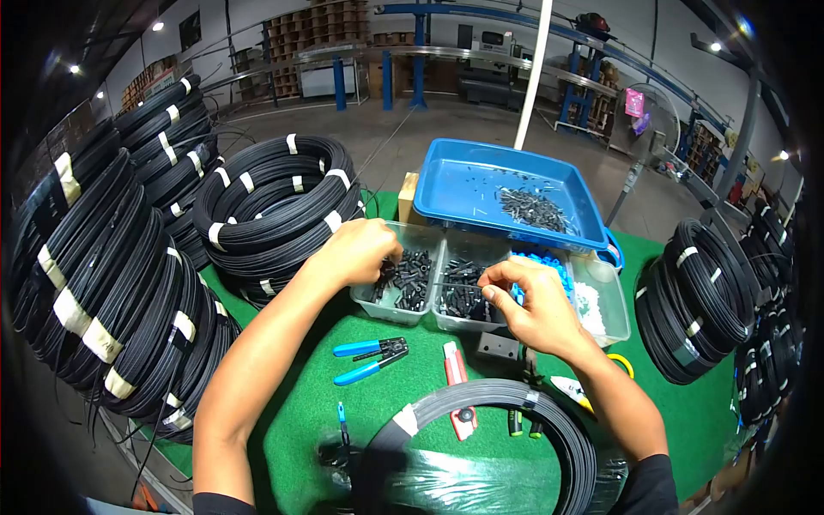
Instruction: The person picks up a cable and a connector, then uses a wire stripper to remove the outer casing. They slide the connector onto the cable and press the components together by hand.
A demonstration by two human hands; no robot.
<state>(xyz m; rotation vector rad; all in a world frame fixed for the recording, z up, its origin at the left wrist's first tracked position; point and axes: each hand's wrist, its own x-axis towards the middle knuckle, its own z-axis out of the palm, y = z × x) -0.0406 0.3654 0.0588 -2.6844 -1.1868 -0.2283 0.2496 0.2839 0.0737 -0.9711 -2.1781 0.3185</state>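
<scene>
"Coils (137, 283) of black cable leaned in a tall pile at the far left, didn't they?"

"They did, with strips of white tape around them. Next came a lower stack (283, 245) of black rings, close to the green-topped bench (309, 403). What about the hands?"

"The left hand (365, 249) was down in the left bin (378, 311), among short black pieces (412, 275). Its fingers were curled in narrow, but the tips were hidden, so I couldn't tell whether they gripped one."

"And below that hand?"

"A blue-handled tool (359, 372) lay on the green, its handles spread apart. Right of it was a red cutter (457, 371), and near that a coil (481, 393) of dark cable stretched across the front of the bench."

"Where was the right hand (534, 305)?"

"At the second bin (468, 324), just beside the left one, which held more black parts (463, 300). Thumb and forefinger were drawn near each other; from where I stood I couldn't tell if anything was between them."

"A blue tray (463, 176) stood behind the bins, tilted, with dark bits (536, 210) gathered toward its right side."

"Yes, and past the right hand were blue pieces (549, 260), then white ones (589, 309), with another stack of taped black rings (678, 335) on the right."
</scene>
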